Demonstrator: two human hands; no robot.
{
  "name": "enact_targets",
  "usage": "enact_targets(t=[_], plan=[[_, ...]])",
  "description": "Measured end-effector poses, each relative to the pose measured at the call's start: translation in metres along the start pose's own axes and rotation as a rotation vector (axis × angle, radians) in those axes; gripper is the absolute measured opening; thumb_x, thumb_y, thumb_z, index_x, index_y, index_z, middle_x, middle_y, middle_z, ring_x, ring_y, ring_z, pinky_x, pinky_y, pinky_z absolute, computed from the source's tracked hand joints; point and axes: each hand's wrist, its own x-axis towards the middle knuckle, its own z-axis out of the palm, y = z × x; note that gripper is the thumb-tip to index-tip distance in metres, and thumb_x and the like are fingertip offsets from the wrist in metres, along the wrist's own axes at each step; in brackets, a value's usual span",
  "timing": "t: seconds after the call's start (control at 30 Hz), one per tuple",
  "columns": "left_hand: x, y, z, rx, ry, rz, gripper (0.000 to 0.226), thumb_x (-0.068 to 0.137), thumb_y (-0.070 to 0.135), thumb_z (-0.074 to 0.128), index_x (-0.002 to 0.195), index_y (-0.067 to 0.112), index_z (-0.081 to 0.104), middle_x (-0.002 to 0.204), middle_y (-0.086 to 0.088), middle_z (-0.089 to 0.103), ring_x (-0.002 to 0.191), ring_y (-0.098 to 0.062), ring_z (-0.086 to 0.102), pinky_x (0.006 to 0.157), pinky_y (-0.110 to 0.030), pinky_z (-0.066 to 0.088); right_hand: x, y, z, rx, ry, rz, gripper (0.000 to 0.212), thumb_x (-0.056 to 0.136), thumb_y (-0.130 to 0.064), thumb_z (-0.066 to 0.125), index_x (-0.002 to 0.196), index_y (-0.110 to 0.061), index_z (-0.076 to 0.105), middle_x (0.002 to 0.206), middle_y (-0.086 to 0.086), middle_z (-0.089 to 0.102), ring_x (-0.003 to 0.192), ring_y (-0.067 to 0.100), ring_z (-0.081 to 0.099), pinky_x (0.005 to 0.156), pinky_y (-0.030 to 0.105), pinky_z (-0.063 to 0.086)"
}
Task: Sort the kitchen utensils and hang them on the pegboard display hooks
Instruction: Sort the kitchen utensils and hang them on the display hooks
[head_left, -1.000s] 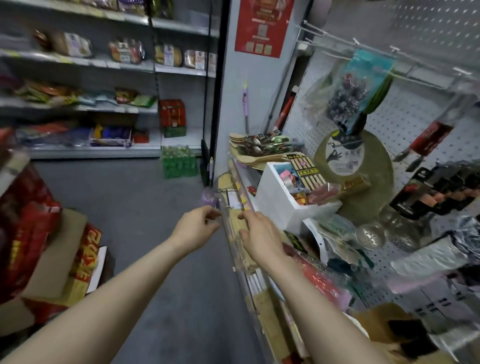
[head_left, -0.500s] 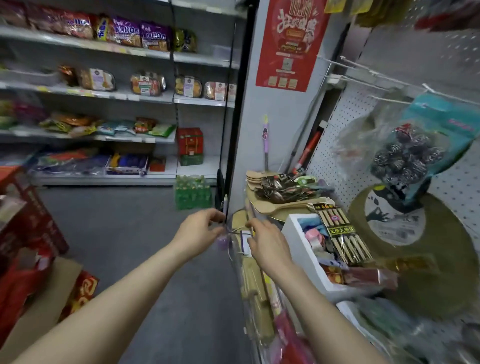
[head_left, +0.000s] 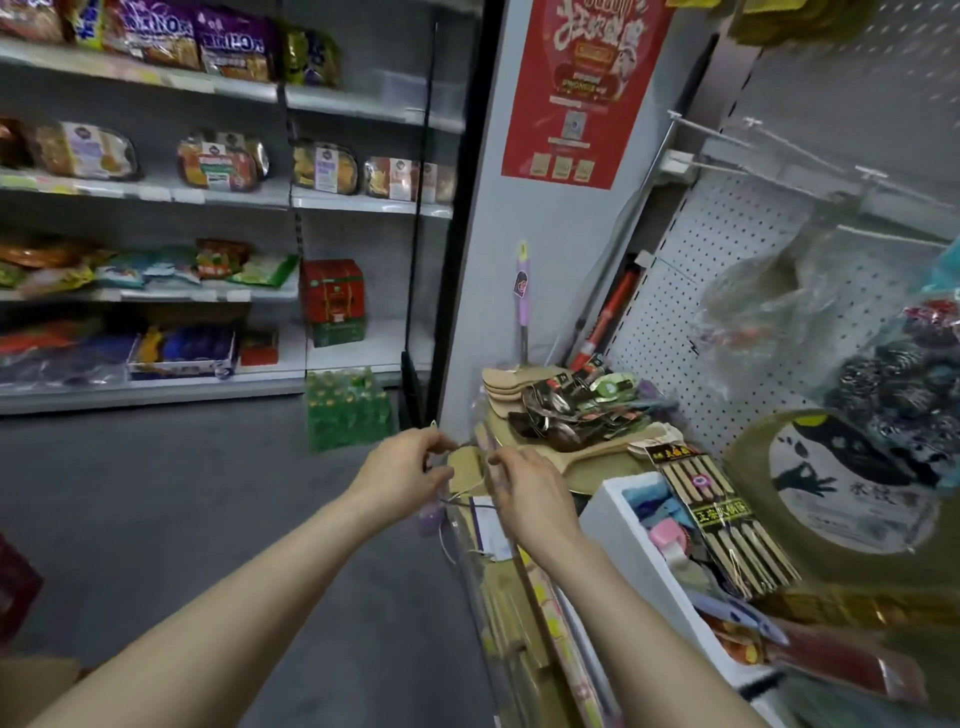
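Both hands meet at the near shelf edge: the left hand (head_left: 402, 470) and right hand (head_left: 530, 491) pinch a thin wire utensil (head_left: 451, 512) with a lilac handle, left of the pegboard (head_left: 727, 291).

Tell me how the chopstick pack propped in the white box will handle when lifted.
The chopstick pack probably lifts stiff and light: it holds straight wooden sticks. Its glossy wrap may feel slippery. It leans on the white box rim, so it could slide or tip if nudged.
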Motion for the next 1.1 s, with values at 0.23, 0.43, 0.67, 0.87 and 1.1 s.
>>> enact_targets(t=[0.23,0.43,0.67,0.87,1.1], plan=[[0.07,-0.055,-0.043,0.014,-0.099,0.075,0.032,0.088,0.027,0.065,0.12,0.024,0.062,0.118,0.007,0.065,0.106,-0.012,0.06,0.091,-0.034,0.05,0.068,-0.043,0.022,-0.011,0.003,0.102,0.042,0.084,-0.008,0.057,0.125,-0.019,0.057,0.124,0.008,0.057,0.114,0.031,0.054,0.092,0.033,0.039],[0.132,-0.078,-0.037,-0.036,-0.217,0.117,0.028,0.085,0.024,0.067,0.113,0.026,0.065,0.112,0.008,0.067,0.1,-0.011,0.061,0.088,-0.032,0.051,0.107,-0.039,0.04,-0.021,0.045,0.254,0.041,0.09,-0.016,0.058,0.13,-0.023,0.054,0.116,0.009,0.059,0.108,0.032,0.057,0.085,0.035,0.043],[0.219,-0.075,-0.007,-0.043,-0.314,0.195,0.025,0.088,0.024,0.064,0.113,0.024,0.065,0.109,0.009,0.067,0.103,-0.011,0.059,0.085,-0.026,0.047,0.171,0.007,0.048,-0.015,0.073,0.351,0.037,0.092,-0.013,0.055,0.128,-0.018,0.056,0.12,0.011,0.058,0.113,0.032,0.053,0.09,0.036,0.044],[0.323,-0.059,0.017,-0.006,-0.378,0.221,0.032,0.089,0.025,0.063,0.121,0.025,0.062,0.119,0.007,0.064,0.111,-0.013,0.058,0.093,-0.027,0.045,0.251,0.058,0.055,0.043,0.1,0.453,0.046,0.087,-0.007,0.055,0.13,-0.022,0.055,0.122,0.008,0.058,0.115,0.031,0.054,0.093,0.037,0.045],[0.412,-0.038,0.055,-0.046,-0.454,0.255,0.032,0.09,0.023,0.063,0.122,0.024,0.061,0.12,0.006,0.063,0.109,-0.011,0.057,0.089,-0.022,0.043,0.314,0.114,0.04,0.052,0.097,0.56,0.039,0.089,-0.007,0.054,0.125,-0.021,0.057,0.122,0.007,0.058,0.114,0.03,0.054,0.094,0.038,0.046]])
